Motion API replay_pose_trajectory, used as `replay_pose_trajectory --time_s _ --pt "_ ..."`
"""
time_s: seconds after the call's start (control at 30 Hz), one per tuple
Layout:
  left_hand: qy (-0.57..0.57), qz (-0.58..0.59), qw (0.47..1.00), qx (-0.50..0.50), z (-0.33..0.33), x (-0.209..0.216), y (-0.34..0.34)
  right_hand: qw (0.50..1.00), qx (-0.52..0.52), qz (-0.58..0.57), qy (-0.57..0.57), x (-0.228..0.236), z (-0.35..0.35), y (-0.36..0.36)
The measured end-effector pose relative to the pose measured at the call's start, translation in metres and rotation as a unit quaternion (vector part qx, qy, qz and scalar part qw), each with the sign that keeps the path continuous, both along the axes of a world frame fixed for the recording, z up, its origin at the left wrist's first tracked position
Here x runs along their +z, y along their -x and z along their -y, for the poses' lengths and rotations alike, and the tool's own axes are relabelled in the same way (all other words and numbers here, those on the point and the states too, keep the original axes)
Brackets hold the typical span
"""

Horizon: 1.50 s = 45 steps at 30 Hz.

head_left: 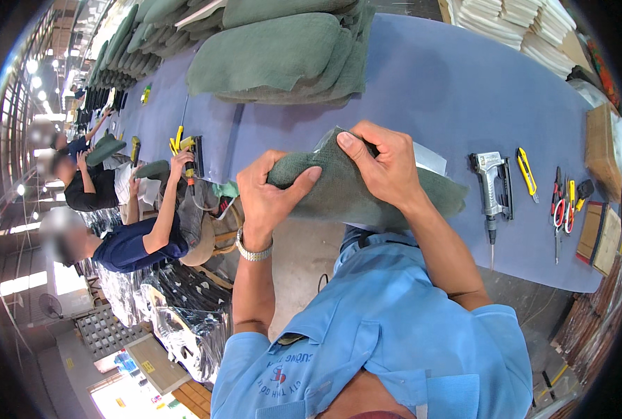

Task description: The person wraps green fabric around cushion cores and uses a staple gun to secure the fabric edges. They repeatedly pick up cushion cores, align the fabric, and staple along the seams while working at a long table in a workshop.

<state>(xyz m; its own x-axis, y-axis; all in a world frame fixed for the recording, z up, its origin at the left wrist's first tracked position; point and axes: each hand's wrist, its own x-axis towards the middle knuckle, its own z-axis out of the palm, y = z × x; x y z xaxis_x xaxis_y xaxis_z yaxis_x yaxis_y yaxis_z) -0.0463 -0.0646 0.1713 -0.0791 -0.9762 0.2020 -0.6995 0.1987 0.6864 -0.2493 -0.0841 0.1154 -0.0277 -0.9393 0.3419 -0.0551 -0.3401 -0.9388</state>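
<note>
A dark green fabric-covered piece [349,199], padded in look, lies at the near edge of the grey-blue table, in front of my body. My left hand [269,188] grips its left end, thumb on top and fingers curled around behind. My right hand [388,164] pinches a raised fold of the green cloth near the far edge, a little right of the left hand. Between the two hands the cloth is bunched up. A white patch [429,159] shows past my right wrist, beside the cloth. What lies under the piece is hidden.
Green padded pieces [269,56] are stacked at the far side. On the right lie a pneumatic staple gun [491,183], a yellow utility knife [527,174], red-handled scissors [569,222] and a cardboard box [602,150]. White foam sheets [499,21] stand far right. Co-workers [133,237] sit left, one holding a yellow-black tool [193,153].
</note>
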Motion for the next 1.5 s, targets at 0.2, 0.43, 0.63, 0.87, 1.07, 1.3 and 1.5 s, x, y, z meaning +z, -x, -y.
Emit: replay_pose_trajectory --time_s 0.2,0.43,0.63,0.87,1.07,1.3,1.5 --pt "0.046 -0.048 0.995 -0.077 -0.014 0.004 -0.004 0.996 0.04 0.065 0.046 0.004 -0.011 0.018" --pt "0.21 -0.096 0.968 -0.102 -0.005 0.005 0.015 0.999 0.024 0.043 0.008 0.039 -0.021 0.067" --pt "0.236 -0.237 0.939 -0.085 -0.024 -0.086 0.029 0.993 0.084 -0.084 0.015 0.051 -0.048 0.057" --pt "0.031 -0.289 0.956 0.048 -0.106 -0.227 0.053 0.938 0.178 -0.12 -0.271 -0.093 -0.069 0.05" --pt "0.048 -0.244 0.968 0.033 -0.132 -0.234 0.071 0.898 0.128 -0.047 -0.419 -0.087 -0.083 0.061" --pt "0.048 -0.232 0.971 0.04 -0.15 -0.255 0.079 0.832 0.114 -0.095 -0.535 -0.08 -0.097 0.052" --pt "0.064 -0.184 0.98 0.044 -0.15 -0.252 0.081 0.843 0.137 -0.077 -0.514 -0.092 -0.108 0.052"
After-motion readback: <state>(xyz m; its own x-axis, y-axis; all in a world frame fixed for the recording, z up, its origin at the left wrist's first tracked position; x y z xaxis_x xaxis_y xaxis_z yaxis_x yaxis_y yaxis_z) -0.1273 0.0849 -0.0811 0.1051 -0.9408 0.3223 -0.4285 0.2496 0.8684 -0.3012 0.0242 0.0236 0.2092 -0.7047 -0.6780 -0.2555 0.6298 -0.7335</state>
